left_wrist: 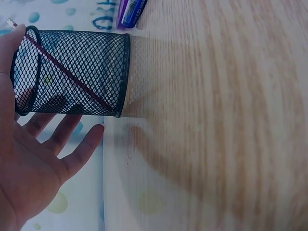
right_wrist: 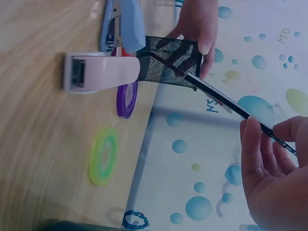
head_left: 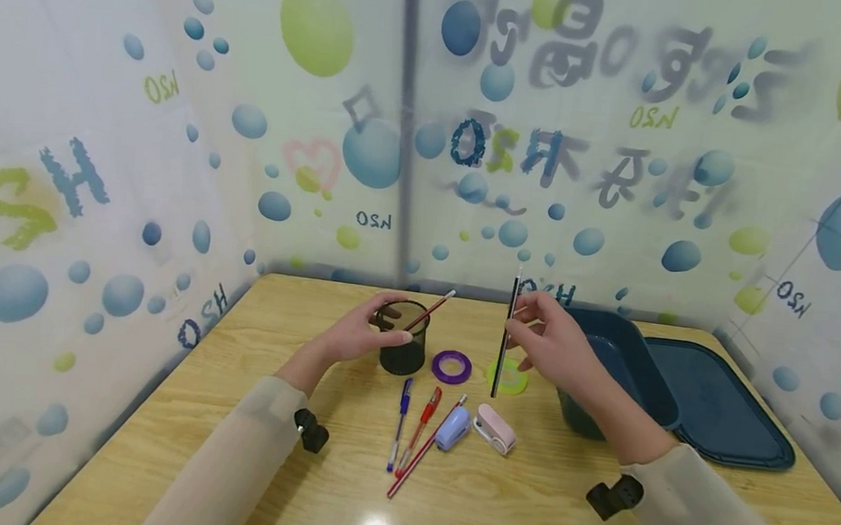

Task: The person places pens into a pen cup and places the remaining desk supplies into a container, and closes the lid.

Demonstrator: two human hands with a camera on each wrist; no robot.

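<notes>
My left hand [head_left: 357, 331] holds the black mesh pen cup [head_left: 402, 360] near its rim, thumb on the near side and fingers around the far side. The cup stands upright on the table. A dark red pencil [head_left: 433, 309] leans inside it, visible through the mesh in the left wrist view. Right of the cup, my right hand [head_left: 554, 337] pinches a black pencil [head_left: 502, 358] with a pale stripe between thumb and fingers. That pencil is raised and nearly upright, its lower end overlapping the yellow-green tape roll [head_left: 518, 385] in the head view.
In front of the cup lie a blue pen [head_left: 403, 412], a red pen [head_left: 426, 413] and a red striped pencil [head_left: 414, 464]. Beside them are a blue stapler [head_left: 453, 429], a pink stapler [head_left: 495, 430] and a purple tape roll [head_left: 450, 380]. A dark bin [head_left: 621, 366] and its lid [head_left: 725, 406] occupy the right.
</notes>
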